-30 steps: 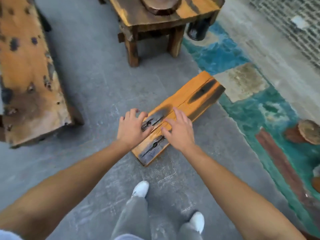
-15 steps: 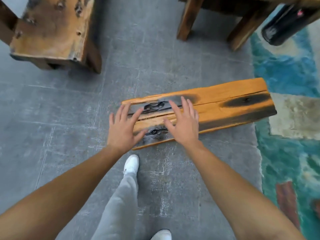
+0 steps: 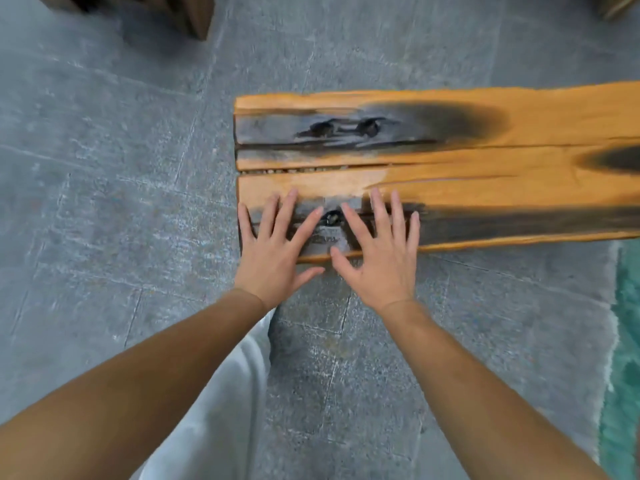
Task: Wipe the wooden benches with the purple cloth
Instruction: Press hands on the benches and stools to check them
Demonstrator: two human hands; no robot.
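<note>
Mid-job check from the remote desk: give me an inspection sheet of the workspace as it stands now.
Surface: grey stone-tile floor, bare where visible.
Job's things: low orange wooden bench with dark scorched patches; purple cloth not in view.
Clutter: nothing seen.
Grippers: left hand and right hand both open, fingers spread, palms down at the bench's near left end, holding nothing.
Cables: nothing seen.
Surroundings: another wooden piece at top left; teal painted floor at right; a pale trouser leg below.

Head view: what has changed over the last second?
The orange, char-marked wooden bench now lies across the picture instead of diagonally; whether it or the camera turned, I cannot tell. The left hand and right hand stay spread flat on its near left end, no grip. No purple cloth in view.
</note>
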